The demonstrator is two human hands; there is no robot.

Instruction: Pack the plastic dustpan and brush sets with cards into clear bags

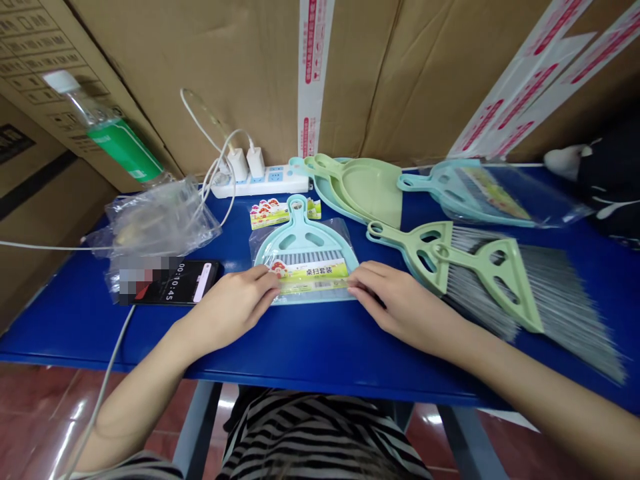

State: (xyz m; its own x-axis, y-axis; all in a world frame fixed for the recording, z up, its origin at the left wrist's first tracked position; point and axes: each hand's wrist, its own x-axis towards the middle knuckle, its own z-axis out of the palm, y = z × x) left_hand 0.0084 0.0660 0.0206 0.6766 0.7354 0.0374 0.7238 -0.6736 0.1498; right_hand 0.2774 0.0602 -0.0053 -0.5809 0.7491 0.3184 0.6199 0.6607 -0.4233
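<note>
A light blue dustpan-and-brush set in a clear bag (pixel 303 253) lies flat on the blue table (pixel 300 347), with a yellow-green label card across its lower part. My left hand (pixel 239 308) pinches the bag's lower left edge by the label. My right hand (pixel 400 301) presses its fingertips on the bag's lower right edge. Both hands have fingers closed together on the bag.
Two green hand brushes (pixel 480 280) lie to the right, green and blue dustpans (pixel 360 187) behind, and another bagged set (pixel 480 193) at back right. A phone (pixel 170 281), clear bags (pixel 160 223), a bottle (pixel 107 130), a power strip (pixel 260 181) and spare label cards (pixel 270 212) sit left. Cardboard boxes stand behind.
</note>
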